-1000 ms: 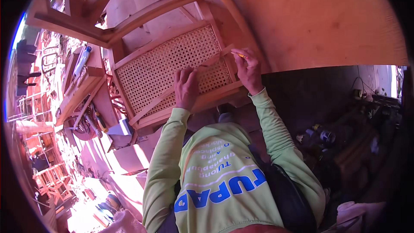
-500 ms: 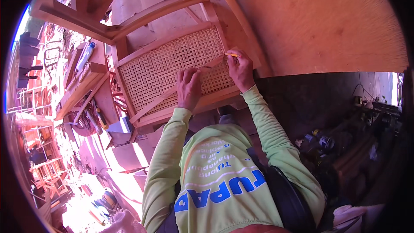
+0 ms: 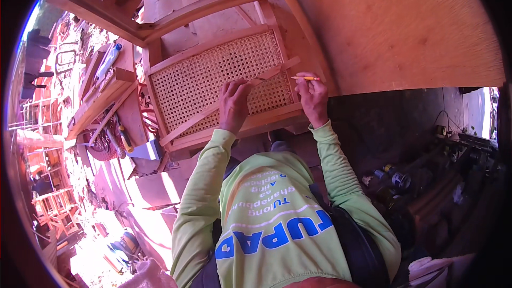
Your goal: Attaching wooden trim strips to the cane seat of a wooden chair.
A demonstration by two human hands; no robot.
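A wooden frame [image 3: 205,46] with a woven cane panel [image 3: 213,64] lies in front of me. Diagonally across it runs a thin wooden strip [image 3: 196,119], from the near left corner to past the right side. My left hand [image 3: 233,105] has its fingers bent around the middle of this strip, against the cane; the fingertips are partly hidden. Just right of the frame, my right hand [image 3: 313,100] pinches a yellow pencil [image 3: 305,78], its tip pointing left. The pencil is apart from the strip, close to the strip's upper right end.
Beyond the panel rises a wooden chair-like frame [image 3: 194,20]. A large plywood sheet [image 3: 405,26] fills the upper right. At left are timber pieces [image 3: 101,104], a blue-capped bottle [image 3: 110,58] and a yellow-and-black handled tool [image 3: 125,137]. Dark clutter [image 3: 397,177] sits at lower right.
My right hand has moved right and slightly toward me with the pencil, off the strip's end, which now shows uncovered. My left hand stays on the strip. The view has shifted slightly.
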